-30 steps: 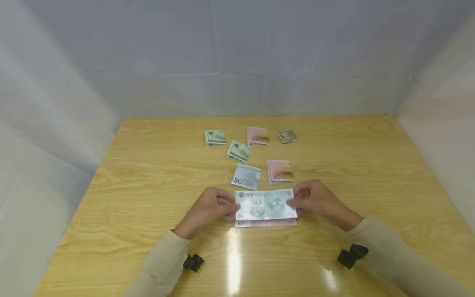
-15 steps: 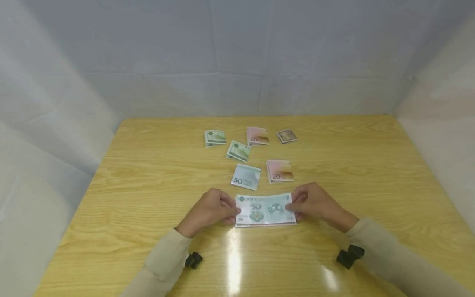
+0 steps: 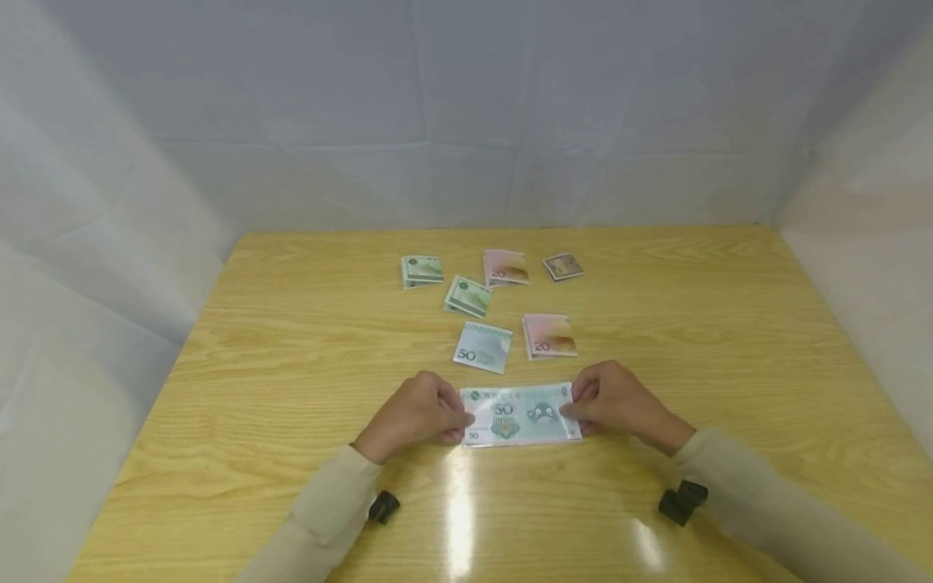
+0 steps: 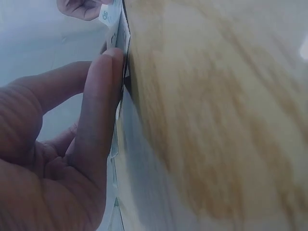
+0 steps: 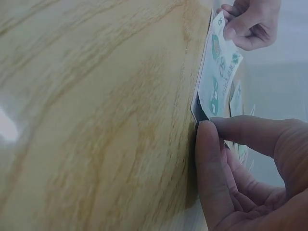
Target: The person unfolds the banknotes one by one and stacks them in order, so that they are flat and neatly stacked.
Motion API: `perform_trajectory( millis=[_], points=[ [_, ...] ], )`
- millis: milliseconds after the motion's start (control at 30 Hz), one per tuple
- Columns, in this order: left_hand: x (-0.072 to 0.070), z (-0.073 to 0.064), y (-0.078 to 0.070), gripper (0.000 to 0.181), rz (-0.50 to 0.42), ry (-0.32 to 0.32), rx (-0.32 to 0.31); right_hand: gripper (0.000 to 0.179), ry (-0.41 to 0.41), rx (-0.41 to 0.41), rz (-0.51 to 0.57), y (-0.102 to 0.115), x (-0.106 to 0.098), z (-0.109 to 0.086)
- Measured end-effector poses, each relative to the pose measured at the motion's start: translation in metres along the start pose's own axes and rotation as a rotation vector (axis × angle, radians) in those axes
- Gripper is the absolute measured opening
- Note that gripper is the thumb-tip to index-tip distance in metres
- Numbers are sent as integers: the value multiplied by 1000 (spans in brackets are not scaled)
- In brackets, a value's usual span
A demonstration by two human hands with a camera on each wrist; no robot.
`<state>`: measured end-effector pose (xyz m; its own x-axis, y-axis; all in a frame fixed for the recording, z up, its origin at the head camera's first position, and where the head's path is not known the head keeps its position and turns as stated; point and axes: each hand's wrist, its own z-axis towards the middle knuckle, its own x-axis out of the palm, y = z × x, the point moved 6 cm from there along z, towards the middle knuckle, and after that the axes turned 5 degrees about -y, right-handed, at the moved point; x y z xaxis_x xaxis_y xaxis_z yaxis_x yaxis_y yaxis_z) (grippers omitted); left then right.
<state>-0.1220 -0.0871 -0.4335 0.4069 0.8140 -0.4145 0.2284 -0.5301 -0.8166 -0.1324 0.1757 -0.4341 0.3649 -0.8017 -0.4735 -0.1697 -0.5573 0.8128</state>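
Observation:
An unfolded green-and-white play banknote [image 3: 526, 417], printed 50 with a cartoon animal, lies flat near the middle of the table in the head view. My left hand [image 3: 421, 410] pinches its left end between thumb and fingers. The right hand [image 3: 619, 406] pinches the opposite end the same way. In the right wrist view, the 50 note [image 5: 219, 72] bows slightly up over another sheet beneath it, whose edge shows along the table. That lower sheet is almost wholly covered in the head view. Just beyond lies a folded 50 note [image 3: 483, 348].
Further back on the wooden table [image 3: 306, 348] lie folded notes: a pink 20 [image 3: 550, 335], another 20 [image 3: 506, 267], a green note [image 3: 469, 296], a second green one [image 3: 422, 270] and a small brownish note [image 3: 564, 266]. A pale cloth [image 3: 466, 121] hangs behind.
Both hands have brought the 50 note down and slightly towards the body. It now covers the pink 100 note whose lower strip showed a second ago. The folded notes have stayed put.

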Motion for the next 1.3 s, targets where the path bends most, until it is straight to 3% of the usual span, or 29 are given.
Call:
perform_trajectory(
  millis=[400, 1000, 1167, 1300],
  points=[
    [-1, 2, 1, 16, 67, -9, 1, 23, -41, 38, -84, -2, -3, 2],
    [-5, -1, -2, 18, 123, -24, 23, 27, -38, 15, -83, -1, -4, 1],
    [-13, 0, -1, 16, 72, -35, 28, 26, -29, -6, -88, 2, -7, 3],
    [-22, 6, 2, 11, -25, -53, 13, 23, -43, -36, -103, 7, -8, 6]
  ],
)
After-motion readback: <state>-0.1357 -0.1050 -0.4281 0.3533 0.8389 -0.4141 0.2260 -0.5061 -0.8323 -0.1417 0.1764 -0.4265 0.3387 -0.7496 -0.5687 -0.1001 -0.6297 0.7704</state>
